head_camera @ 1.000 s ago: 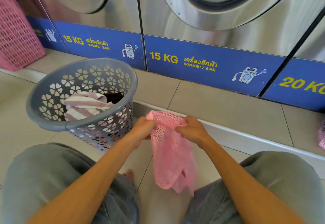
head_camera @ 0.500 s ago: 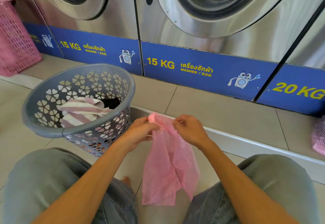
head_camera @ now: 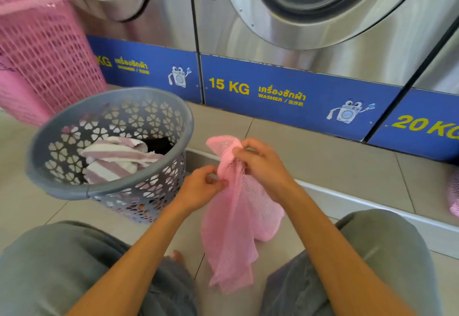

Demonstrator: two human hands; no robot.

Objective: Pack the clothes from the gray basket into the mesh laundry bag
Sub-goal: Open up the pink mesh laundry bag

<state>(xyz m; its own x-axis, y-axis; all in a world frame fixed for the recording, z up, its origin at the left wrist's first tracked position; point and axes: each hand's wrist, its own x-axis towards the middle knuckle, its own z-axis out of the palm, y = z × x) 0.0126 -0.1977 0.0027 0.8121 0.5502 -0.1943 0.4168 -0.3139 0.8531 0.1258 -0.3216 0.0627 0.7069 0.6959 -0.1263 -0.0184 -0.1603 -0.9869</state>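
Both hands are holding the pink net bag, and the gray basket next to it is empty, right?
Not quite. The gray basket is not empty: the head view shows a pink-and-white striped cloth and something dark inside it. The rest is right: the left hand and the right hand both hold the pink mesh bag beside the basket.
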